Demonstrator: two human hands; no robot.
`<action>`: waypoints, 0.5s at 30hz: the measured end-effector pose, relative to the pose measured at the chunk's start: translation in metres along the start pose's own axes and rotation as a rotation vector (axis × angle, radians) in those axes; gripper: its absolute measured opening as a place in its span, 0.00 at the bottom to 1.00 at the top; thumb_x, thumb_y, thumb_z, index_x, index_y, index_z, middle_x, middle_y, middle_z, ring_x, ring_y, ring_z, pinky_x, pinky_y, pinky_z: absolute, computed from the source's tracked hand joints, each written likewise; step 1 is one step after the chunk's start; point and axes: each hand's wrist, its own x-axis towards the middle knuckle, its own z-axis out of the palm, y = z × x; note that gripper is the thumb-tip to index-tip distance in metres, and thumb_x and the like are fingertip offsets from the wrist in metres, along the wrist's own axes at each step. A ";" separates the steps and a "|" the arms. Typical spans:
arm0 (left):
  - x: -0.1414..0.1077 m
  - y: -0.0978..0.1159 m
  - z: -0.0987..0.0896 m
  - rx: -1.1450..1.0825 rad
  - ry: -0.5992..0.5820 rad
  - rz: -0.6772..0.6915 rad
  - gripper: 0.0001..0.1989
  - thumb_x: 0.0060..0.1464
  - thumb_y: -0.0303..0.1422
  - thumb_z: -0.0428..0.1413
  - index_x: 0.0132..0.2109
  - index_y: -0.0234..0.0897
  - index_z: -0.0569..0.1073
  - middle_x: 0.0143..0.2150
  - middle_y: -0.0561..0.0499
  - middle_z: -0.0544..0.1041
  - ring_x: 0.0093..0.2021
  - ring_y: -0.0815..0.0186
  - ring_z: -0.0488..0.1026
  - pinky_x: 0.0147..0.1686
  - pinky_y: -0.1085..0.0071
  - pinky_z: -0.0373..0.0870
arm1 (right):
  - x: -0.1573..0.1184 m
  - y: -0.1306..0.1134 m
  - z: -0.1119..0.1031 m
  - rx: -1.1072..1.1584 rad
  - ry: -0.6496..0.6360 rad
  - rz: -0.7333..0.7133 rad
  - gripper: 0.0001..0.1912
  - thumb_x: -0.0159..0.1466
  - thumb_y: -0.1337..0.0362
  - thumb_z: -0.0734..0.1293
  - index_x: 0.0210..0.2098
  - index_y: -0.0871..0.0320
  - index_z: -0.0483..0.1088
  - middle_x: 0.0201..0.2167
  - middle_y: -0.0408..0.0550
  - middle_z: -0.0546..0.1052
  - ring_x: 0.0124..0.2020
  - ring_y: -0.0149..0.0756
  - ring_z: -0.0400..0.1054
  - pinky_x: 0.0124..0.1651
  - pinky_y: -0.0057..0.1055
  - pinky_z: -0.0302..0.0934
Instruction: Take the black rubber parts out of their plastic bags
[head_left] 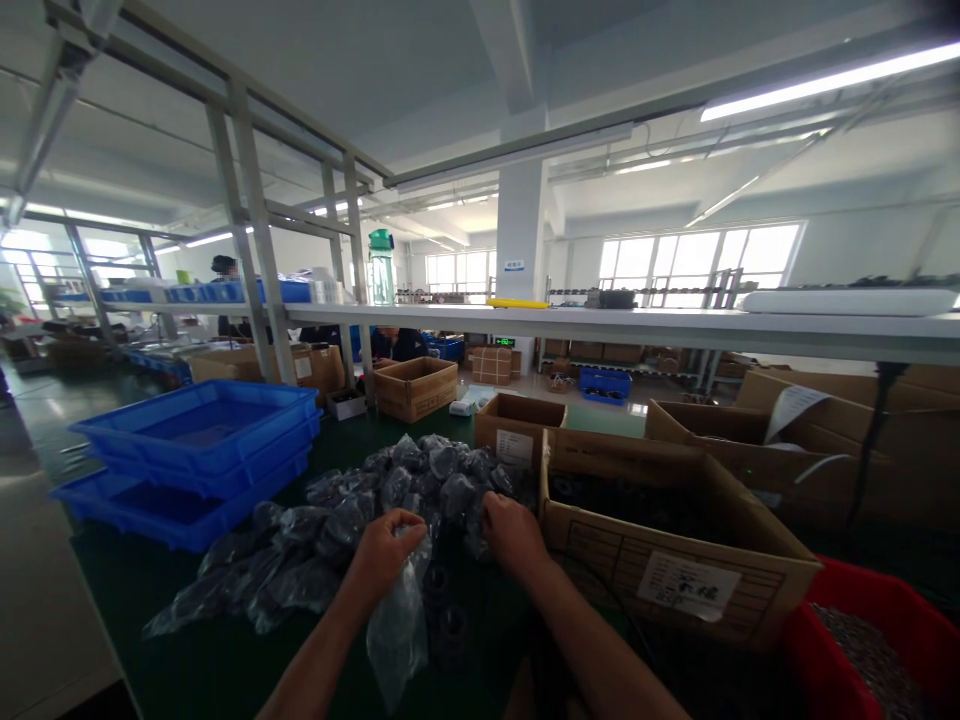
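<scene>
left hand point(384, 553) pinches top of clear plastic bag point(399, 625); bag hangs long-way down, just under hand. right hand point(512, 533) curled, fingers down on pile of bagged dark parts point(352, 510), close beside left. open cardboard box point(667, 540) just right of right hand. blue trays point(199, 440) far left.

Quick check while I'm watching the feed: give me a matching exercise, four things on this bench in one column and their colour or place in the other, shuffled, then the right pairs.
Things:
1. stacked trays
2. clear plastic bag
3. bin
4. bottle

Colour or place:
A. red, at the far right of the bench
B. up on the white shelf
C. blue, at the left of the bench
D. held in the left hand

Pairs: 1-C, 2-D, 3-A, 4-B
</scene>
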 end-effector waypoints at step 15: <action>-0.003 -0.009 -0.003 -0.007 -0.047 -0.017 0.25 0.52 0.54 0.53 0.28 0.35 0.77 0.23 0.53 0.75 0.27 0.61 0.71 0.32 0.68 0.66 | -0.032 -0.015 0.037 0.038 -0.112 -0.170 0.14 0.58 0.62 0.68 0.41 0.62 0.75 0.40 0.59 0.81 0.51 0.51 0.70 0.69 0.51 0.36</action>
